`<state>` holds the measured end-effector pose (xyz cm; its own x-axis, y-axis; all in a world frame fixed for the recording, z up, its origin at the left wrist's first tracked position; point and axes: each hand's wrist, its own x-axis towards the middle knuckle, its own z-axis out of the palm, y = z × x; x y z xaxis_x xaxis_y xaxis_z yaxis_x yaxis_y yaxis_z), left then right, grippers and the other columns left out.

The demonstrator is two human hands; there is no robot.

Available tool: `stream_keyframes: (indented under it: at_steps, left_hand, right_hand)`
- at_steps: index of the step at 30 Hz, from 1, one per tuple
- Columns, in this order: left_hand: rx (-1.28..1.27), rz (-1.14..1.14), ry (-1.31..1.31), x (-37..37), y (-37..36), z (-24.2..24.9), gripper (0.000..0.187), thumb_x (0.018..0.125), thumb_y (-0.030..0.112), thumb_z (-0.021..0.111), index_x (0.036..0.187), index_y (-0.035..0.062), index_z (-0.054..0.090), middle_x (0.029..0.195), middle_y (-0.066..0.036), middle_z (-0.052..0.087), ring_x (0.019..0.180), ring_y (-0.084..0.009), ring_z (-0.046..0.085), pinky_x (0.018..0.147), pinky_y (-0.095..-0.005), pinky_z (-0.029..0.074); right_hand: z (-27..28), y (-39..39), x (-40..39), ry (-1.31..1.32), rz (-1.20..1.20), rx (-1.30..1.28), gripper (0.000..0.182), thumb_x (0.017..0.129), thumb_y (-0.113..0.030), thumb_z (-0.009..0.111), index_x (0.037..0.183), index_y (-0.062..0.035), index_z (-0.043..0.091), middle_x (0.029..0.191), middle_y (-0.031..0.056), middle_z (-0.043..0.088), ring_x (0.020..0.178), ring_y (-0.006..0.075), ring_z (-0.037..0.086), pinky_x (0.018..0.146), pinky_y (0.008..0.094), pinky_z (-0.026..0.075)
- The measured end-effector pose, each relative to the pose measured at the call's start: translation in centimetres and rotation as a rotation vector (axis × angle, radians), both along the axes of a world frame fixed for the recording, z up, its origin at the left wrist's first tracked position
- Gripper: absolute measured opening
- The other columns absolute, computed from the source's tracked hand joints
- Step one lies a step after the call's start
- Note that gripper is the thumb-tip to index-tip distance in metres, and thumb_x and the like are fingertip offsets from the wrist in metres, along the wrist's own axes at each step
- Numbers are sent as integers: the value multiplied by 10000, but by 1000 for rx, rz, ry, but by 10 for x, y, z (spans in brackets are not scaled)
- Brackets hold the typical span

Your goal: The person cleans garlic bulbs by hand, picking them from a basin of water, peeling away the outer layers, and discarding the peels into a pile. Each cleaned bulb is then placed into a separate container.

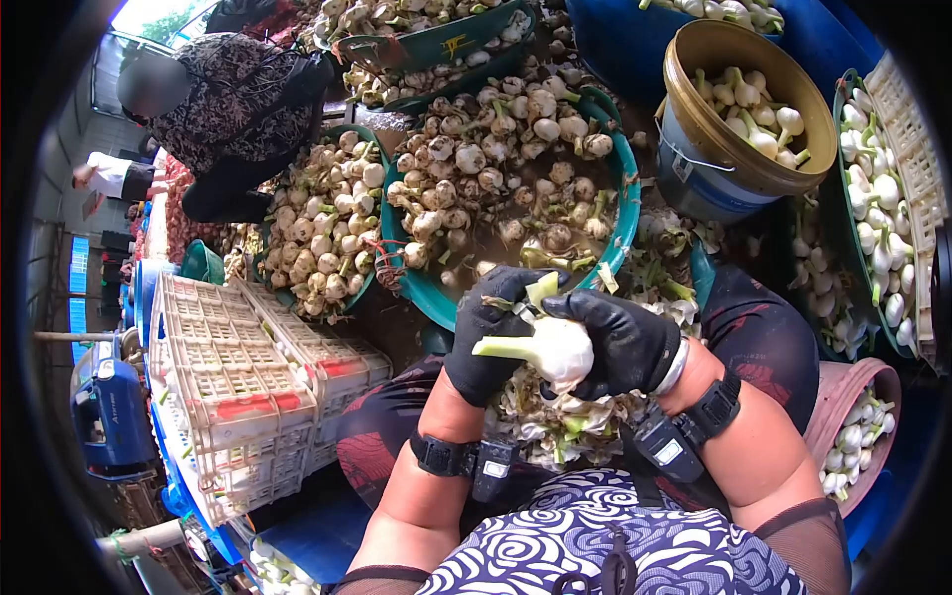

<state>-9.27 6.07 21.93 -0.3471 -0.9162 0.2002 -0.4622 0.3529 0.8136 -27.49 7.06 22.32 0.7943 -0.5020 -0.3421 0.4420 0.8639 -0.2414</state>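
Observation:
Between my hands is a white garlic bulb (565, 355), its cut pale-green stem pointing left. My right hand (625, 342), in a black glove, is closed around the bulb's right side and top. My left hand (488, 332), also black-gloved, is curled behind the stem, its fingers closed at a strip of green-white garlic peel (541, 290); some fingertips are hidden. Below the hands, a heap of loose garlic skins (565, 426) lies between my knees. Just beyond them is a teal tub (632, 188) of unpeeled, soil-marked garlic bulbs.
A bucket (684, 94) of cleaned garlic stands at the back right, beside a green basket (851, 198) of white bulbs. A pink bucket (823, 421) holds more at right. Plastic crates (238, 387) stand at left. Another person (233, 109) sits at upper left.

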Motion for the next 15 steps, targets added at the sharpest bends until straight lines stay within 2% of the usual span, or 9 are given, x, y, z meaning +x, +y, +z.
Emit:
stream_keyframes:
  at_steps: [1, 2, 4, 5, 6, 8, 12, 14, 15]
  left_hand:
    - [249, -43, 358, 1, 0, -2, 458, 719, 81, 712, 1148, -10, 582, 1004, -70, 630, 927, -138, 582, 812, -265, 462]
    - [520, 114, 648, -9, 6, 10, 497, 760, 100, 697, 1210, -35, 534, 1024, -83, 627, 937, -143, 589, 837, -272, 468]
    - [745, 217, 855, 3, 3, 3, 337, 827, -7, 553, 1163, -41, 567, 1094, -129, 610, 965, -180, 597, 884, -266, 448]
    - [367, 64, 383, 6, 2, 7, 363, 832, -12, 561, 1194, -37, 547, 1112, -115, 601, 978, -187, 598, 878, -256, 456]
    - [89, -131, 62, 12, 3, 15, 381, 827, -10, 560, 1207, -39, 534, 1095, -99, 601, 942, -181, 605, 862, -263, 468]
    - [821, 105, 1019, -6, 11, 19, 331, 829, 28, 572, 1152, -45, 565, 1090, -100, 604, 905, -162, 604, 834, -268, 473]
    - [737, 161, 840, 4, 10, 20, 290, 823, 65, 598, 1092, -46, 594, 1064, -94, 618, 885, -149, 599, 809, -268, 469]
    - [756, 192, 741, 7, 10, 19, 243, 822, 98, 599, 1038, -15, 604, 1005, -86, 630, 880, -151, 594, 801, -277, 470]
    - [738, 213, 836, 3, 10, 21, 280, 815, 109, 628, 1066, -15, 599, 986, -85, 635, 888, -160, 598, 804, -277, 470]
  right_hand:
    - [-6, -2, -3, 65, 41, -68, 384, 875, -361, 596, 1087, -41, 579, 901, 65, 651, 739, 171, 651, 607, 270, 538]
    - [-7, -5, -4, 66, 40, -68, 384, 875, -361, 596, 1087, -41, 579, 901, 65, 651, 739, 171, 651, 607, 270, 538]
    - [-6, -11, -9, 74, -3, -133, 398, 876, -372, 594, 1086, -33, 580, 910, 71, 651, 753, 178, 651, 650, 292, 544]
    - [-5, -12, -12, 149, -90, -167, 423, 877, -386, 589, 1090, -21, 578, 924, 83, 650, 774, 192, 651, 665, 323, 550]
    - [-8, -12, -12, 203, -142, -157, 441, 877, -395, 588, 1099, -14, 580, 945, 101, 644, 806, 208, 648, 689, 342, 552]
    - [-1, -15, -13, 125, -140, -143, 428, 884, -374, 584, 1119, -16, 576, 963, 104, 641, 842, 213, 645, 699, 352, 556]
    - [5, -14, -10, 266, -110, -226, 401, 910, -311, 543, 1189, -23, 553, 1018, 72, 637, 839, 161, 635, 712, 310, 522]
    - [-7, -17, -8, 587, -250, -776, 345, 910, -243, 532, 1159, -6, 558, 1024, 73, 635, 867, 145, 625, 724, 304, 508]
    - [-11, -18, -3, 633, -269, -664, 326, 844, -161, 552, 1123, 8, 557, 1030, 115, 625, 926, 209, 610, 797, 356, 480]
